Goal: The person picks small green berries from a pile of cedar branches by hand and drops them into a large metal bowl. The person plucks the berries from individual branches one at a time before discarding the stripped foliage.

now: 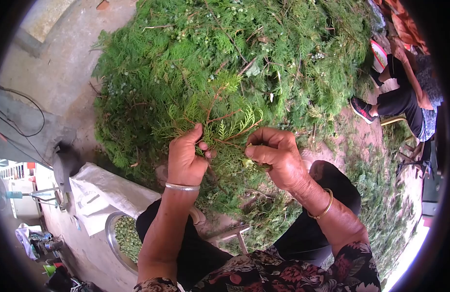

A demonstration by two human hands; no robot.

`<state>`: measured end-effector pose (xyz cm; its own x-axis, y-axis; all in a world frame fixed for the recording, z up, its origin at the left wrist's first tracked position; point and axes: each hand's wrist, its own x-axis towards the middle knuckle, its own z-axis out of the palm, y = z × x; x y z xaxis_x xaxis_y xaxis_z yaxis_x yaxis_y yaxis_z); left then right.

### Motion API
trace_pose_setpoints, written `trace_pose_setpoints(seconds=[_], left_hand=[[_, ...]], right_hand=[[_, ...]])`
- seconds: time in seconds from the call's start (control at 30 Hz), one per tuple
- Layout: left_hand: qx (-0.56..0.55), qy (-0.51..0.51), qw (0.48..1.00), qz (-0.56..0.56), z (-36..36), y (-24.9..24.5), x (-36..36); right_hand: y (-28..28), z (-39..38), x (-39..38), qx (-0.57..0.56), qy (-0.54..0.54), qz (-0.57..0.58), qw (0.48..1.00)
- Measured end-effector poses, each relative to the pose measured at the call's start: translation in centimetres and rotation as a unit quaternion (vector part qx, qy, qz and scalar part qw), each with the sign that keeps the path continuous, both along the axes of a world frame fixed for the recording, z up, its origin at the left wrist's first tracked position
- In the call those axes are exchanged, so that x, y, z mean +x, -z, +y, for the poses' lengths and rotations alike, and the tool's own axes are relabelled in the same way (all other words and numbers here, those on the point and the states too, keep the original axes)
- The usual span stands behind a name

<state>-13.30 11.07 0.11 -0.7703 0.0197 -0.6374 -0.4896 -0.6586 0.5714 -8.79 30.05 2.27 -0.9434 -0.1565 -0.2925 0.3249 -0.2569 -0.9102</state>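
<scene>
A leafy green sprig [220,127] is held just in front of the large heap of cut greenery [234,58], gripped by the closed left hand [186,155] and pinched at its right side by the right hand [276,155].

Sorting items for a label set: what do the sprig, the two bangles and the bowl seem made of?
Sprig, pinched by left hand and right hand: fresh green foliage, brown woody stems. Left bangle: silvery polished metal. Right bangle: yellow metal, maybe gold or brass. Bowl: dull grey metal by its rim sheen, likely steel or aluminium.
</scene>
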Motion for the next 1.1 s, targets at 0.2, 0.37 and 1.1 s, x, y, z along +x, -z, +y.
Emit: trace_pose_setpoints(seconds=[0.2, 0.37, 1.1], left_hand=[[0.026, 0.009, 1.0, -0.01, 0.0, 0.0, 0.0], [-0.012, 0.011, 0.999, -0.028, 0.4, -0.9, 0.3], [-0.108, 0.19, 0.964, 0.154, 2.9, -2.8, 3.2]], right_hand=[[-0.5, 0.0, -0.2, -0.068, 0.004, -0.002, 0.998], [-0.6, 0.2, -0.4, -0.097, 0.007, -0.022, 0.995], [0.0, 3.0, -1.5, 0.194, 0.149, 0.079, 0.966]])
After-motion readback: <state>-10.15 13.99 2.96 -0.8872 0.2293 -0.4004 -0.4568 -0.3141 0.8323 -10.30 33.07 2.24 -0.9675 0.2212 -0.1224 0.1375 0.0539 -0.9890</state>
